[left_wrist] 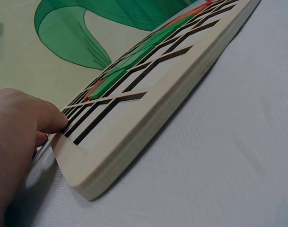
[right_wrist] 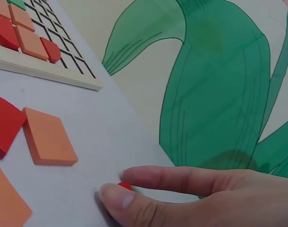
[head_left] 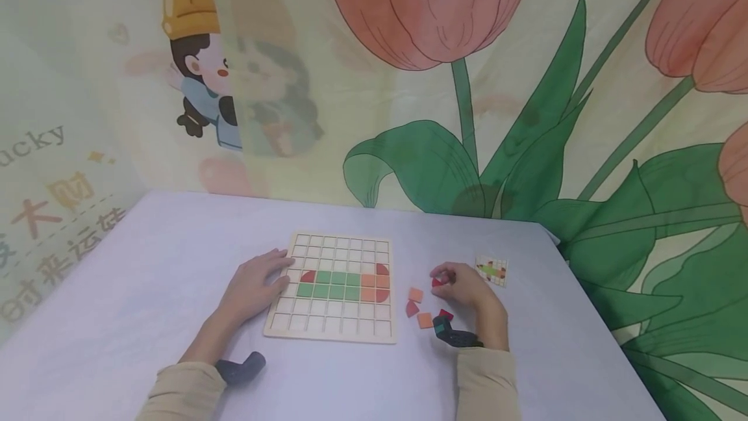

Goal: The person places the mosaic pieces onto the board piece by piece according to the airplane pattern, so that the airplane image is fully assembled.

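A wooden grid board (head_left: 327,326) lies on the table with green, orange and red pieces set in its middle rows. My left hand (head_left: 252,284) rests at the board's left edge, its thumb and fingertips touching the frame; the left wrist view shows this hand (left_wrist: 21,127) close at the rim. To the right of the board, my right hand (head_left: 467,288) pinches a small red piece (head_left: 437,282) between thumb and index finger. In the right wrist view, only a bit of that red piece (right_wrist: 125,185) shows between the fingertips; most is hidden.
Loose pieces lie between board and right hand: an orange square (head_left: 415,294), another orange square (head_left: 424,320), a red rounded piece (head_left: 411,308) and another red piece (head_left: 446,314). A small pattern card (head_left: 492,271) lies beyond the right hand. A printed curtain (head_left: 409,102) hangs behind the table.
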`<action>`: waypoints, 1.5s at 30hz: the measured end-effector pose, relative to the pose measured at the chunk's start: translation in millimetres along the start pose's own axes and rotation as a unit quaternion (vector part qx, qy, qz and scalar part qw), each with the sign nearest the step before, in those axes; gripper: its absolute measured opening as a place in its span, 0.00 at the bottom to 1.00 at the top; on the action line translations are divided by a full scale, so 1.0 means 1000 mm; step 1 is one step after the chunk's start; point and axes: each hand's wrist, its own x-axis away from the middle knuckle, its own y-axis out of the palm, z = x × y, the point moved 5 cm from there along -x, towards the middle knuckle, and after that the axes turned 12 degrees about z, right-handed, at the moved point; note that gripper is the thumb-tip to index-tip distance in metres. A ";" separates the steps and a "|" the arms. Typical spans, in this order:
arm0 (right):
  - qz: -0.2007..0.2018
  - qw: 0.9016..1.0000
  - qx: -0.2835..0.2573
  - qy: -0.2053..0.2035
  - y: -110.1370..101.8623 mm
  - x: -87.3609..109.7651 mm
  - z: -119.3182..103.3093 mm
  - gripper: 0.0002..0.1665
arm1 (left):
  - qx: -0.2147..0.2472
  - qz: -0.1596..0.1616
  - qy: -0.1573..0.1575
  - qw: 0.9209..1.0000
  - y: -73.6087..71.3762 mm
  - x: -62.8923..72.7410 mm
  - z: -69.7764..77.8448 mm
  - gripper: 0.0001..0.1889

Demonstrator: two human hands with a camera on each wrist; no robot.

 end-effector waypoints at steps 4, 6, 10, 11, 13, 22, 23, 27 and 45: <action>0.012 1.000 0.007 -0.001 0.002 -0.002 -0.005 0.16 | -0.005 -0.003 -0.003 1.000 0.002 -0.001 -0.002 0.21; 0.021 1.000 0.006 -0.002 0.003 -0.003 -0.007 0.15 | -0.007 -0.003 -0.002 1.000 0.003 -0.001 -0.002 0.21; 0.036 0.999 -0.002 -0.013 0.005 -0.006 -0.013 0.16 | -0.005 0.000 0.000 1.000 0.004 -0.001 -0.003 0.21; 0.039 0.999 -0.004 -0.015 0.006 -0.007 -0.014 0.16 | -0.004 0.000 0.001 1.000 0.004 -0.001 -0.003 0.21; 0.044 0.999 -0.007 -0.021 0.008 -0.008 -0.016 0.16 | -0.003 -0.001 -0.002 1.000 0.005 -0.001 -0.004 0.21; 0.065 0.997 -0.029 -0.029 0.012 -0.012 -0.030 0.13 | -0.001 -0.001 -0.001 1.000 0.004 0.000 -0.002 0.21; 0.068 0.997 -0.032 -0.033 0.012 -0.012 -0.032 0.14 | 0.000 -0.002 -0.001 1.000 0.004 0.000 -0.001 0.21; 0.078 0.995 -0.044 -0.039 0.011 -0.010 -0.044 0.15 | 0.001 -0.003 0.000 1.000 0.004 -0.001 0.000 0.21; -0.012 0.982 -0.111 -0.151 0.058 0.012 -0.131 0.09 | 0.000 0.002 0.001 1.000 -0.001 -0.001 -0.001 0.21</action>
